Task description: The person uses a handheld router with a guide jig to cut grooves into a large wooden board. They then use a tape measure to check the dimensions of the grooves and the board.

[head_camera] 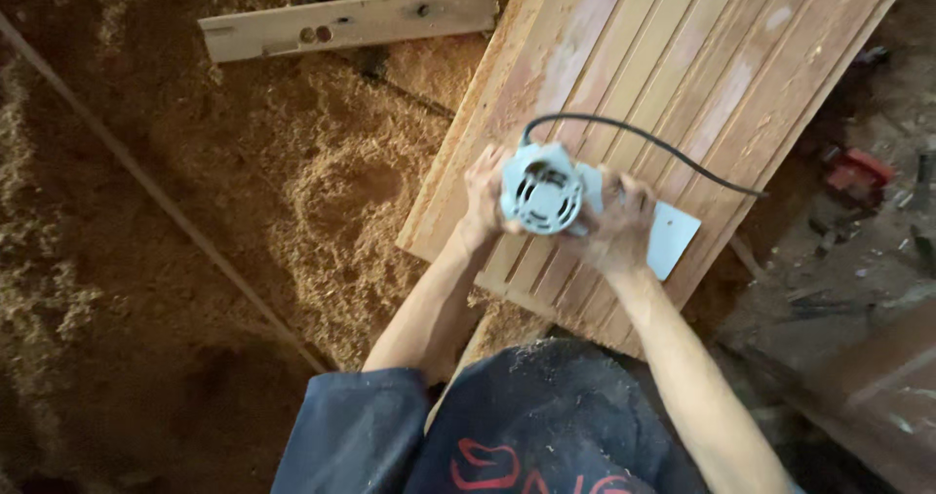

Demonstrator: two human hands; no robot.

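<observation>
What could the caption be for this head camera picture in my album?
Both hands, left hand and right hand, grip a grey power tool on a grooved wooden panel above sawdust.

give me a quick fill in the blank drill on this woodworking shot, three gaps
1. Both hands, left hand and right hand, grip a pale blue ____ tool.
2. The tool rests on a grooved wooden ____.
3. A black ____ runs from the tool across the wood.
4. The floor is covered with ____.

Missing words: power; panel; cord; sawdust
</observation>
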